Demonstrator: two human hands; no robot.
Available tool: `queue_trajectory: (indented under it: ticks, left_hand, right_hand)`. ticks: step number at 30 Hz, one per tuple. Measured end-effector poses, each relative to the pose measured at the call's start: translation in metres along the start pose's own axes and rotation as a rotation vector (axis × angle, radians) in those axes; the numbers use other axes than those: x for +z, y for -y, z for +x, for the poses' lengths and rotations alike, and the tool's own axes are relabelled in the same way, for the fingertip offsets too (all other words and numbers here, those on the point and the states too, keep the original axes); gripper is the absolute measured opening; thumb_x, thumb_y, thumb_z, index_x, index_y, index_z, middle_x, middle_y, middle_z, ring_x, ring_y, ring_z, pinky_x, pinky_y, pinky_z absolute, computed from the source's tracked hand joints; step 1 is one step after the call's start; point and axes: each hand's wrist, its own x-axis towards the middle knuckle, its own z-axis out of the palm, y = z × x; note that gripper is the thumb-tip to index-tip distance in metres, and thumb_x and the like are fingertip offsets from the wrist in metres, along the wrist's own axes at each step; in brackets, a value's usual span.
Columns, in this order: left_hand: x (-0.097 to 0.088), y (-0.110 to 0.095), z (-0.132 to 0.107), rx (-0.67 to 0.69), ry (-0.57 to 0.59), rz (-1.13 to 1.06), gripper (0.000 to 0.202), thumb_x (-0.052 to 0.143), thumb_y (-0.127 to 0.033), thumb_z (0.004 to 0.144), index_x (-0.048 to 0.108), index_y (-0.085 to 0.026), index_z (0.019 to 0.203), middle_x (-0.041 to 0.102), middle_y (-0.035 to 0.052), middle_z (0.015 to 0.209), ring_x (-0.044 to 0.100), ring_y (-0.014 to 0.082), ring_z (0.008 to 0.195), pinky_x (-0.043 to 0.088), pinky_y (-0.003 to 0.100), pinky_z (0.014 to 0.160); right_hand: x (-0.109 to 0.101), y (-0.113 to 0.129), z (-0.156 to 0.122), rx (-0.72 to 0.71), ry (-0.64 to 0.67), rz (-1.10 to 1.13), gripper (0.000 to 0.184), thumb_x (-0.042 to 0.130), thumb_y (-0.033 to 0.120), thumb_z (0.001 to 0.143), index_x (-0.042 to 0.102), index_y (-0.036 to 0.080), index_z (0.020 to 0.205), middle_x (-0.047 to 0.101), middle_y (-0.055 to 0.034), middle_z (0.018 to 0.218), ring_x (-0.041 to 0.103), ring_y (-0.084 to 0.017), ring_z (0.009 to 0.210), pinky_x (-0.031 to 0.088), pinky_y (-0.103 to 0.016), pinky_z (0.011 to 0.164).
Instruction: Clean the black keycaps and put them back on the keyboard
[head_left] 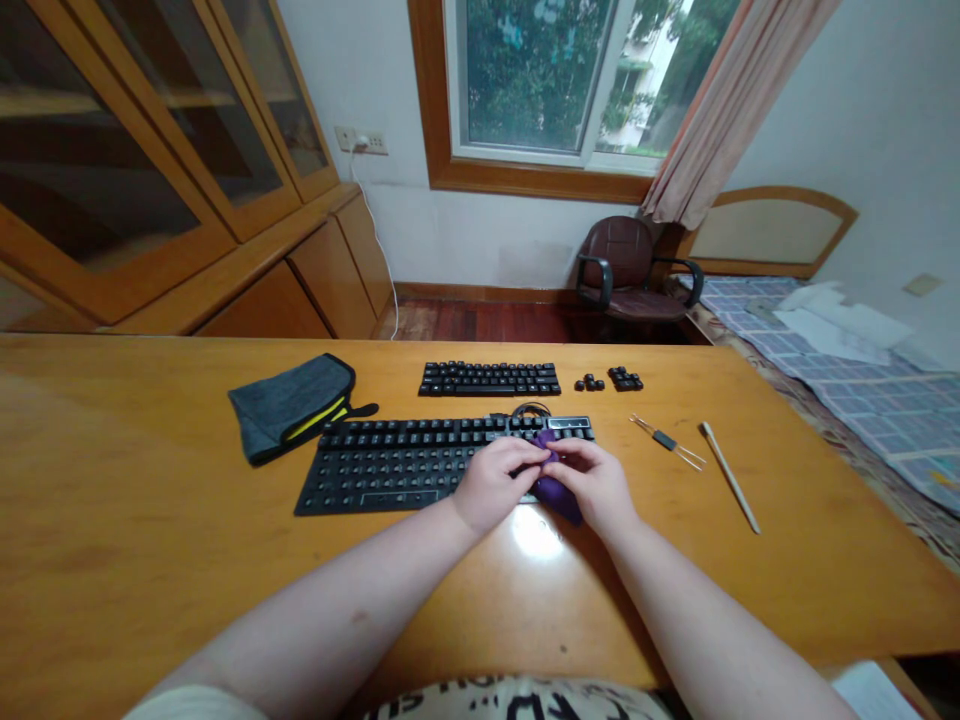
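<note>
A purple cloth [558, 498] is bunched between my two hands above the right end of a black keyboard [397, 465]. My left hand [499, 482] pinches it from the left with fingertips and thumb. From the other side my right hand [596, 487] pinches it too, the fingertips of both hands almost meeting. Whether something small is wrapped in the cloth is hidden. Most of the keyboard's lower rows show bare switches without caps, while caps sit along its top rows. Part of its right side lies behind my hands.
Loose black keycaps [489, 379] stand in rows behind the keyboard, with smaller keycap groups [625, 379] to their right. A grey cloth [292, 405] with yellow lining lies left. A wire keycap puller [665, 440] and a white-handled brush [731, 480] lie right on the wooden table [150, 520].
</note>
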Motion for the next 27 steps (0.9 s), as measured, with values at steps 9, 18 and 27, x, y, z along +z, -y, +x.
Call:
queue_trajectory:
  ticks: [9,18,27]
  left_hand:
    - [-0.005,-0.003,0.001,0.202,0.028,0.129,0.014,0.061,-0.018,0.076,0.069,-0.018,0.088,0.068,0.0060,0.081,0.063,0.0144,0.077,0.055,0.028,0.070]
    - [-0.005,0.002,0.000,0.126,0.076,0.120,0.018,0.059,-0.015,0.076,0.069,-0.019,0.090,0.067,0.0060,0.084,0.063,0.0148,0.079,0.054,0.029,0.073]
    - [-0.006,-0.004,0.003,-0.035,0.071,-0.001,0.017,0.064,-0.019,0.072,0.070,-0.020,0.088,0.067,0.0060,0.085,0.062,0.0160,0.081,0.052,0.031,0.078]
  right_hand:
    - [-0.002,0.009,0.002,0.121,0.012,0.046,0.015,0.074,0.027,0.057,0.070,0.019,0.069,0.069,-0.0035,0.071,0.063,-0.018,0.069,0.048,-0.031,0.071]
    - [0.004,0.002,0.001,0.116,0.037,0.143,0.026,0.078,0.024,0.050,0.063,0.018,0.071,0.067,-0.0002,0.069,0.061,-0.015,0.064,0.049,-0.028,0.064]
    - [-0.002,0.009,0.004,0.169,0.004,0.147,0.023,0.072,0.034,0.059,0.063,0.017,0.071,0.065,-0.0006,0.062,0.056,-0.013,0.053,0.046,-0.026,0.054]
